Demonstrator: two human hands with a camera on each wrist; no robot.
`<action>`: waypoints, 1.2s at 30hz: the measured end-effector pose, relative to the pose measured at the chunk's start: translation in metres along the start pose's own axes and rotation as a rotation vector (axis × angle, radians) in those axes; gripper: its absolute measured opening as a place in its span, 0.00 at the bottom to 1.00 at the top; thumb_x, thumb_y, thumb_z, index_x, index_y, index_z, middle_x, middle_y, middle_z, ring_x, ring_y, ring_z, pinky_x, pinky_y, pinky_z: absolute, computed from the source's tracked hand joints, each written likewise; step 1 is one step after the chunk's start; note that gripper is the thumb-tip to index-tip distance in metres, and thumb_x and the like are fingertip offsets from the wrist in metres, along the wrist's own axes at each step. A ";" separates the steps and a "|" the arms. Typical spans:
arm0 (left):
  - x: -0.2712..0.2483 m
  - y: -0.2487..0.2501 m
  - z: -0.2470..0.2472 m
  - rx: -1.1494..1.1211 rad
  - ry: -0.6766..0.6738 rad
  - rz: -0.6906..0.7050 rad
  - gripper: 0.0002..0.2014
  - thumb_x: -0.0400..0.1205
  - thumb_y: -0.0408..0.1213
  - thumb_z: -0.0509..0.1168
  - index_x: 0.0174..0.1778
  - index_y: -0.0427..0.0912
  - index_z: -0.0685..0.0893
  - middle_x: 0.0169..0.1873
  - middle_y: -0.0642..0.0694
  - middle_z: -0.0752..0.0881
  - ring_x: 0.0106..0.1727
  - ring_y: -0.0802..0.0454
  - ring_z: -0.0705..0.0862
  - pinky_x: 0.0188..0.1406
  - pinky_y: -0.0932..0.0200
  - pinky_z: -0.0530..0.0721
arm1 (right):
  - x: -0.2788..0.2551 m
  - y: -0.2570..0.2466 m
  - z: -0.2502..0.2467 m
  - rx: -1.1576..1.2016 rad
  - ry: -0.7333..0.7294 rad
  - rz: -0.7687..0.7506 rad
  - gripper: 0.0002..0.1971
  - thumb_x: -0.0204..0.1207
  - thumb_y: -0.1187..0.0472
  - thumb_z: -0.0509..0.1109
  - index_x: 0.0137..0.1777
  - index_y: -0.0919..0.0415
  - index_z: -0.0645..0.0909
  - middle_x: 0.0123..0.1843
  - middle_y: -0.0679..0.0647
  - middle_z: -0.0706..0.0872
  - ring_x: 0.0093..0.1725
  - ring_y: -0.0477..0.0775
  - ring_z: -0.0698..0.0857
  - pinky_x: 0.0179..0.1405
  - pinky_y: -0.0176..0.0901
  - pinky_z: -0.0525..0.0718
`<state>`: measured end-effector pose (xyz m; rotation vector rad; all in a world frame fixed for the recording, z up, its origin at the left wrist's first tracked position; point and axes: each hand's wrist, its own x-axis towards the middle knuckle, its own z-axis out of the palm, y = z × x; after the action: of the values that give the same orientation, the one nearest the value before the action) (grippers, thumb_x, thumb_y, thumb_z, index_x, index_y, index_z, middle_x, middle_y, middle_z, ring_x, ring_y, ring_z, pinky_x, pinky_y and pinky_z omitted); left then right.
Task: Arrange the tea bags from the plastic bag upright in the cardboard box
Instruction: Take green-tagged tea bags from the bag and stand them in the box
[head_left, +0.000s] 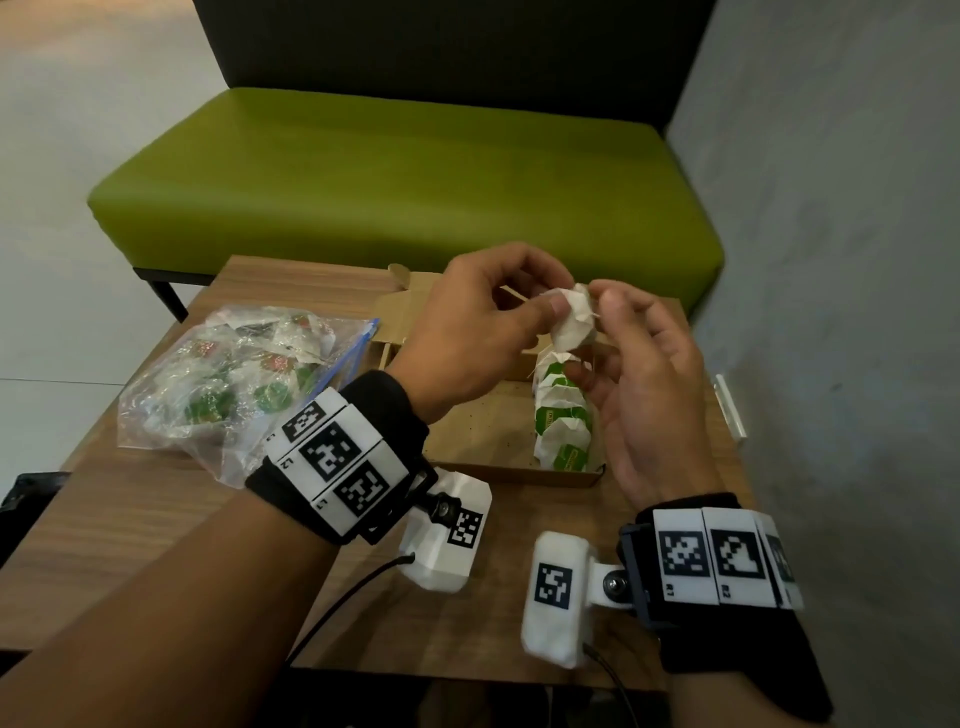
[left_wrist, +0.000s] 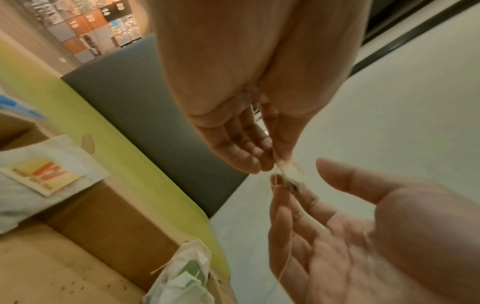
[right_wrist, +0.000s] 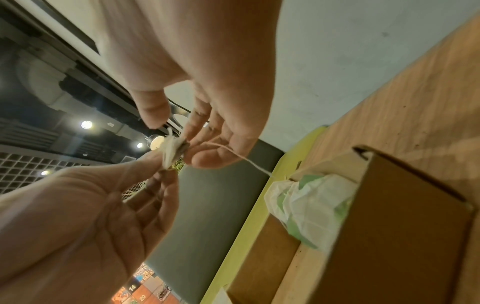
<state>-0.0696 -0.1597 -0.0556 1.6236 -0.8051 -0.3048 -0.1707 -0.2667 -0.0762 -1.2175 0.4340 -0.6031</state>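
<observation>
Both hands hold one crumpled white tea bag (head_left: 571, 325) in the air above the open cardboard box (head_left: 483, 431). My left hand (head_left: 550, 296) pinches the tea bag (left_wrist: 291, 172) between thumb and fingers. On its right side, my right hand (head_left: 610, 332) has its thumb on the upper corner and curled fingers beneath. The bag's string (right_wrist: 244, 158) trails over the right fingers. A row of green-and-white tea bags (head_left: 563, 421) stands along the box's right wall (right_wrist: 402, 226). The clear plastic bag (head_left: 234, 384) with several more tea bags lies left of the box.
The box and plastic bag lie on a small wooden table (head_left: 156, 519). A green bench (head_left: 405, 176) stands behind it and a grey wall (head_left: 831, 260) runs close on the right. A white strip (head_left: 730, 405) lies at the table's right edge.
</observation>
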 end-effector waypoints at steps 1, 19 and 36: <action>0.001 -0.001 -0.001 -0.020 0.027 -0.006 0.04 0.81 0.31 0.71 0.48 0.44 0.87 0.38 0.48 0.86 0.39 0.51 0.86 0.41 0.47 0.88 | 0.000 0.001 -0.001 -0.045 -0.016 0.007 0.07 0.84 0.60 0.70 0.59 0.55 0.85 0.52 0.53 0.93 0.49 0.52 0.88 0.44 0.46 0.86; 0.002 -0.010 -0.002 0.274 0.229 0.002 0.04 0.81 0.47 0.72 0.43 0.53 0.89 0.44 0.57 0.84 0.35 0.67 0.79 0.35 0.72 0.77 | 0.000 -0.004 -0.001 -0.056 0.051 -0.086 0.04 0.83 0.67 0.71 0.51 0.59 0.87 0.40 0.52 0.91 0.28 0.44 0.74 0.21 0.31 0.73; 0.005 -0.016 -0.011 0.070 0.137 0.073 0.05 0.86 0.39 0.66 0.46 0.44 0.82 0.34 0.46 0.87 0.35 0.46 0.86 0.34 0.42 0.88 | 0.000 0.005 0.008 -0.179 -0.081 -0.069 0.07 0.79 0.57 0.76 0.55 0.55 0.87 0.41 0.46 0.91 0.45 0.45 0.89 0.47 0.43 0.86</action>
<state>-0.0536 -0.1542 -0.0670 1.6571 -0.7753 -0.1126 -0.1650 -0.2600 -0.0791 -1.4276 0.3848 -0.5804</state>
